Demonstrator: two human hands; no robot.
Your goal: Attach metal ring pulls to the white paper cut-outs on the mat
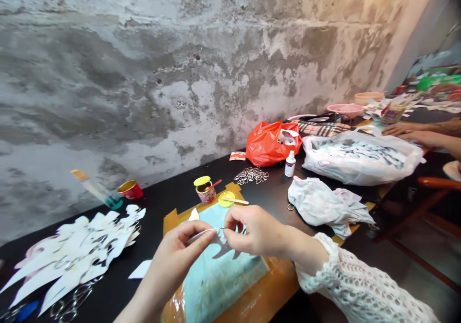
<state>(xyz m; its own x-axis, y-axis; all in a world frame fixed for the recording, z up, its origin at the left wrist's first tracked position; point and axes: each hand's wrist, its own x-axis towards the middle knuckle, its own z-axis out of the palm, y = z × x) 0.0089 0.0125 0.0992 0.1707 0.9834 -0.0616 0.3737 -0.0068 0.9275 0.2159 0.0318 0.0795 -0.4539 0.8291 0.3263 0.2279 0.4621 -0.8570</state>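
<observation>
Over a pale blue sheet [216, 284] taped to the table, my two hands are close together. The fingers of my left hand [183, 248] pinch the end of a thin white piece [199, 235]. My right hand [252, 231] has its thumb and forefinger closed on a small metal ring [221, 229] that meets the white piece. Grey pointed shapes [222, 251] show just below the fingertips. Behind them stand an open tin [206, 192] with a red stick and a yellow lid [226, 199] with a wooden stick across it.
White cut pieces [79, 255] are heaped at left, near metal rings [74, 304]. Behind lie more rings [251, 175], a white bottle [290, 164] and a red bag [270, 145]. A crumpled cloth [324, 205] and white bag [360, 157] are at right, near another person's hands [414, 133].
</observation>
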